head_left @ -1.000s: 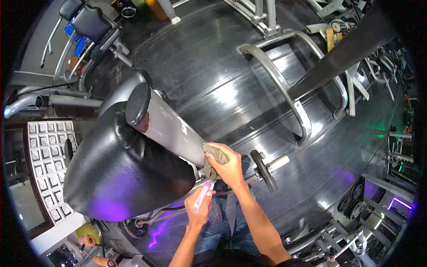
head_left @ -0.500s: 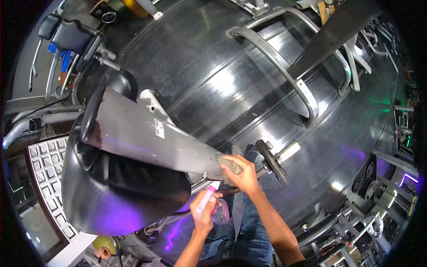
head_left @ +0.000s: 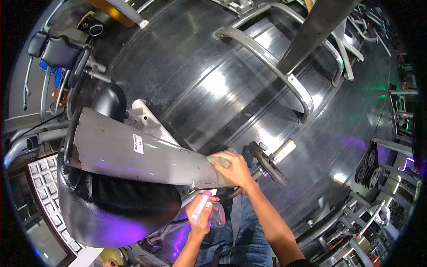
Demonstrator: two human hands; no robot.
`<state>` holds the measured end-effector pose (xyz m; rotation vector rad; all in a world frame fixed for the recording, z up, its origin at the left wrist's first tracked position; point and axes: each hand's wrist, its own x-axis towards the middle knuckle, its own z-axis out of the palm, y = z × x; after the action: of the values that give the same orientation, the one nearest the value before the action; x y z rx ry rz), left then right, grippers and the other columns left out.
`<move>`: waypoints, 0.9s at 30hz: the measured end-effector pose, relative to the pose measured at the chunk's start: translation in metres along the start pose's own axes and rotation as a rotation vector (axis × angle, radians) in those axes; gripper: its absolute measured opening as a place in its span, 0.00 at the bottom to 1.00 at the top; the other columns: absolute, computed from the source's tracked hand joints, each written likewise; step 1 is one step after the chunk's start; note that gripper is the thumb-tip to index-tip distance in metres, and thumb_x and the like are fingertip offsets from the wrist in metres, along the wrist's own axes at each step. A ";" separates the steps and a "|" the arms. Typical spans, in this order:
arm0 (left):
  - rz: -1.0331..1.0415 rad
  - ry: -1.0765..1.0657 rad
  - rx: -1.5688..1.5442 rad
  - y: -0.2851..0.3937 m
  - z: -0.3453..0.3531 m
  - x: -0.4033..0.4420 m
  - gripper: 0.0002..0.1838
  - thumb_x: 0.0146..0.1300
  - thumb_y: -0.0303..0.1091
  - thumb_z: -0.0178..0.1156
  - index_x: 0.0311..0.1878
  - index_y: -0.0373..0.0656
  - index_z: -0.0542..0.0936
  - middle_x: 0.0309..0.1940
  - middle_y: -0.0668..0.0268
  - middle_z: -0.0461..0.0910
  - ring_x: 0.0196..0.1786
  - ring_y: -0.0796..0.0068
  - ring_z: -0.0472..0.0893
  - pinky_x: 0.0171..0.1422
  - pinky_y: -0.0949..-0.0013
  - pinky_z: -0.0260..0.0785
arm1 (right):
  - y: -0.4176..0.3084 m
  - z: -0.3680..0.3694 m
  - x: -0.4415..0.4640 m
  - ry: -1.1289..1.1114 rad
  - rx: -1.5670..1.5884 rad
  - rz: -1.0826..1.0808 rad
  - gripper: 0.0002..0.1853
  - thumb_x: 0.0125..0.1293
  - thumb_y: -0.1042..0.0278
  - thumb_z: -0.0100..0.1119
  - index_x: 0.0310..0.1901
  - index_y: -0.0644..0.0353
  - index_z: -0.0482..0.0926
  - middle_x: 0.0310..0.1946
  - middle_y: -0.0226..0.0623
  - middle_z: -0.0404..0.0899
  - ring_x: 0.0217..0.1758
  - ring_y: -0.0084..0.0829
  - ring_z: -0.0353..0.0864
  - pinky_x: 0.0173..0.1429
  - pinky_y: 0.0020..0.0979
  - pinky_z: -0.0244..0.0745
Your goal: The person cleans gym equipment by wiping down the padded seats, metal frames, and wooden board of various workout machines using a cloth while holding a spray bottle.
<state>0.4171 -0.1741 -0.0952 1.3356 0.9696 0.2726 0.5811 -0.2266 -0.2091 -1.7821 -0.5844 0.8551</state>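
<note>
My left hand (head_left: 199, 216) is closed around a clear spray bottle (head_left: 218, 215) with a pink and white trigger head, just below the narrow end of a long grey panel (head_left: 115, 147). A white label with small print is stuck on that panel. My right hand (head_left: 235, 169) presses a greyish-green cloth (head_left: 221, 162) against the panel's narrow end, and part of the cloth is hidden under the fingers. Beneath the panel bulges a large black padded cushion (head_left: 120, 209). Bare, scuffed patches show at the panel's wide left end.
A black weight plate (head_left: 268, 164) on a bar stands just right of my right hand. Curved silver frame tubes (head_left: 267, 55) rise from the black floor (head_left: 191, 89) ahead. A padded gym seat (head_left: 66, 51) is at upper left, with more equipment along the right.
The view has shifted, so the panel and cushion appear farther left. My right hand stays with the cloth at the panel's narrow end, and my left hand still grips the spray bottle.
</note>
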 end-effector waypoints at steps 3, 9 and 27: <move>0.025 -0.012 0.092 0.000 0.004 0.004 0.22 0.70 0.47 0.57 0.44 0.32 0.80 0.35 0.58 0.85 0.29 0.74 0.80 0.33 0.72 0.70 | -0.050 0.008 0.030 -0.016 0.026 -0.130 0.14 0.61 0.62 0.67 0.46 0.59 0.85 0.42 0.43 0.85 0.46 0.47 0.85 0.52 0.38 0.78; 0.083 0.064 0.119 0.002 0.006 0.009 0.21 0.72 0.44 0.54 0.45 0.30 0.80 0.37 0.56 0.84 0.31 0.70 0.83 0.37 0.68 0.76 | -0.040 0.004 0.035 -0.073 0.029 -0.157 0.12 0.60 0.64 0.67 0.44 0.59 0.85 0.40 0.43 0.85 0.44 0.46 0.86 0.49 0.39 0.79; 0.135 0.082 0.193 -0.017 -0.003 0.008 0.25 0.70 0.49 0.54 0.44 0.31 0.82 0.34 0.55 0.86 0.28 0.68 0.84 0.37 0.66 0.75 | -0.009 0.004 0.045 -0.234 0.218 0.028 0.17 0.59 0.57 0.68 0.47 0.56 0.86 0.38 0.51 0.86 0.45 0.47 0.87 0.52 0.39 0.79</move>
<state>0.4135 -0.1712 -0.1134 1.5804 0.9949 0.3454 0.6064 -0.1886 -0.2138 -1.5078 -0.5926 1.1129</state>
